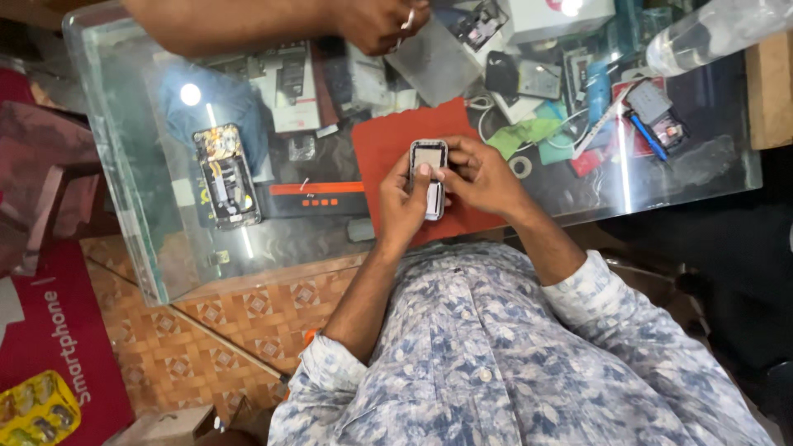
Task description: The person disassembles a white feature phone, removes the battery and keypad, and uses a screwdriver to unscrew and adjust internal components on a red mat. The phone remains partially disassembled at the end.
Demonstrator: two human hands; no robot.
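Observation:
Both hands hold a small phone [429,175], upright and silver-framed, above a red mat [388,144] on the glass table [124,182]. My left hand [402,206] wraps its left side, with the thumb pressed on the front below the screen. The fingers of my right hand [481,177] close on its right edge. The phone's lower part is hidden by my fingers.
An opened smartphone [225,175] with bare internals lies at the left of the table. Another person's arm [248,23] and hand [378,23] reach in along the far edge. Phone parts, a blue-handled tool [648,136], a tape roll [520,168] and a plastic bottle [714,31] crowd the right.

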